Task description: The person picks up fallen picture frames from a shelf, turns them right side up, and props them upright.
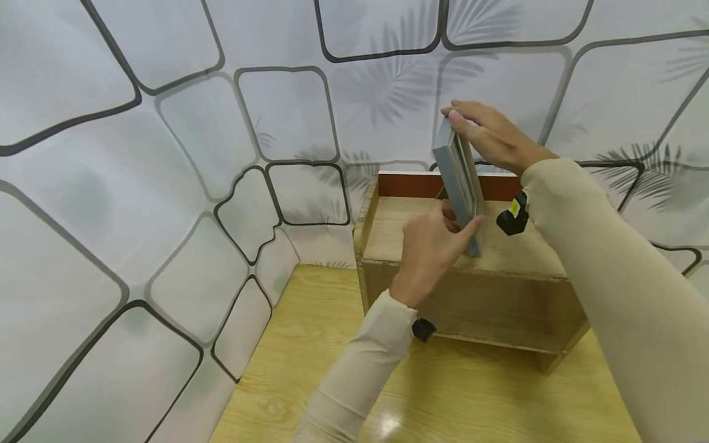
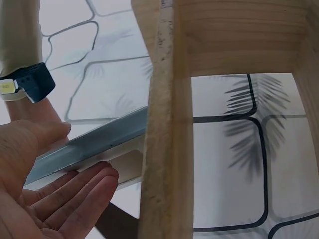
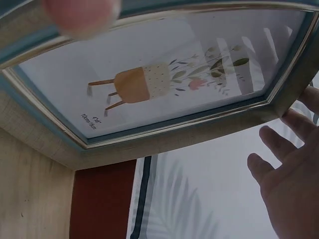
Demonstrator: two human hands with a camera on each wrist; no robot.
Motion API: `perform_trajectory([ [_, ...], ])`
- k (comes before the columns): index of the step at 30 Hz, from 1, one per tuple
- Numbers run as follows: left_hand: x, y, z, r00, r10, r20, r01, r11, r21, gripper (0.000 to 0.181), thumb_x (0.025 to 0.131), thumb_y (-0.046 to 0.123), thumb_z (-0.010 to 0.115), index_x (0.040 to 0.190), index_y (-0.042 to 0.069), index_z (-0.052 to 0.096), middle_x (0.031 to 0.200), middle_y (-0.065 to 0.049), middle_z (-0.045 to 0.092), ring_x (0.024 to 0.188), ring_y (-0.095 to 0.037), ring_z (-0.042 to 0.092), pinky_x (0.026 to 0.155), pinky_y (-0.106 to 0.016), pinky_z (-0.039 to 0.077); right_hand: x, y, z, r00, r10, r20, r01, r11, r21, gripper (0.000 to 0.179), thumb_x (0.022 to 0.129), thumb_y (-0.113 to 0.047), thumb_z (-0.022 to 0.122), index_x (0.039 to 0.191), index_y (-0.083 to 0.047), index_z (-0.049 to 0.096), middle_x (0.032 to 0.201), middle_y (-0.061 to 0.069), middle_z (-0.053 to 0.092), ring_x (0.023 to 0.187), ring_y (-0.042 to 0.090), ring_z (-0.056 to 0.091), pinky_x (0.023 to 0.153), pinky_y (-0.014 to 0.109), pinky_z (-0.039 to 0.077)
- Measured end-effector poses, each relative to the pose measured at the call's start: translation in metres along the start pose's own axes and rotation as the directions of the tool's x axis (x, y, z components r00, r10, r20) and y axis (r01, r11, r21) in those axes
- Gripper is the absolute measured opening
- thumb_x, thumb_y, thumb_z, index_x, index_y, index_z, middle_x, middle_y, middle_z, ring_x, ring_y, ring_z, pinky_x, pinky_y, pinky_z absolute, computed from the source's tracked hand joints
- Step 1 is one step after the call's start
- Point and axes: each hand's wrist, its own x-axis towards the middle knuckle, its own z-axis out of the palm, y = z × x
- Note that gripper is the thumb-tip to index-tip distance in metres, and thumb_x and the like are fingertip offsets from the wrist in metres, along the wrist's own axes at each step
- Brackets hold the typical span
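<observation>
A picture frame [image 1: 458,175] with a blue-grey edge stands tilted on the wooden shelf unit's top [image 1: 515,237]. Behind its glass, the right wrist view shows a printed pot with a plant [image 3: 144,82]. Low on the near edge, my left hand [image 1: 429,249] pinches the frame between thumb and fingers. In the left wrist view, the fingers [image 2: 84,194] lie along its underside. My right hand [image 1: 490,135] holds the upper end, its fingers [image 3: 281,144] at the corner. A blurred fingertip [image 3: 82,15] covers part of the border in the right wrist view.
The shelf unit [image 1: 471,301] has an open compartment below and a red-brown strip [image 1: 410,184] along its back. It stands on a yellow wood-grain surface [image 1: 310,326]. Patterned white fabric [image 1: 183,184] walls in the left and back.
</observation>
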Motion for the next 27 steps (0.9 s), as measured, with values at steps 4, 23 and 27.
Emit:
perform_trajectory([
  [4,0.001,0.000,0.003,1.000,-0.019,-0.006,0.019,1.000,0.011,0.032,0.090,0.041,0.077,0.093,0.010,0.068,0.071,0.005,0.068,0.055,0.003,0.056,0.050,-0.012,0.040,0.000,0.002,0.001,1.000,-0.006,0.004,0.006,1.000,0.016,0.056,0.110,-0.036,0.033,0.151,0.001,0.042,0.165,0.019,0.022,0.151,0.038,0.018,0.121,0.055,0.013],
  [23,0.002,0.003,-0.002,0.998,-0.030,0.058,0.028,0.998,0.051,0.028,0.095,0.033,0.073,0.091,0.005,0.070,0.074,-0.001,0.073,0.054,0.000,0.060,0.049,-0.010,0.041,-0.013,0.014,-0.005,0.996,0.016,-0.086,-0.021,0.998,-0.053,0.053,0.110,-0.033,0.039,0.150,0.001,0.045,0.161,0.021,0.028,0.136,0.046,0.036,0.111,0.065,0.025],
  [27,0.002,0.001,-0.004,0.997,-0.036,0.064,0.031,0.997,0.073,0.029,0.096,0.033,0.071,0.089,0.006,0.070,0.073,0.000,0.073,0.053,-0.001,0.059,0.050,-0.012,0.042,-0.015,0.016,-0.007,0.994,0.025,-0.111,-0.032,0.997,-0.063,0.053,0.109,-0.033,0.042,0.148,0.003,0.047,0.159,0.023,0.030,0.132,0.045,0.036,0.111,0.065,0.024],
])
